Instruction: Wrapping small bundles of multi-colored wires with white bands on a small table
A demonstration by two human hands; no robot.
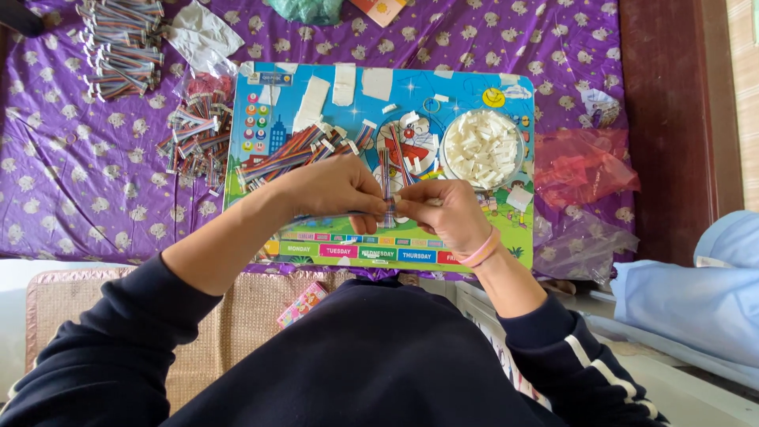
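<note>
While both hands pinch, left hand (332, 190), right hand (443, 209), ribbon cable (387, 209)

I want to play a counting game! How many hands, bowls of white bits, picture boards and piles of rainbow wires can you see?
Hands: 2, the left hand and the right hand, both pinching one rainbow wire strip
Bowl of white bits: 1
Picture board: 1
Piles of rainbow wires: 3
Total: 7

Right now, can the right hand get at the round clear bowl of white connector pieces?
Probably yes: the bowl sits just beyond the right hand, nothing between, though its fingers pinch a rainbow ribbon cable.
</note>
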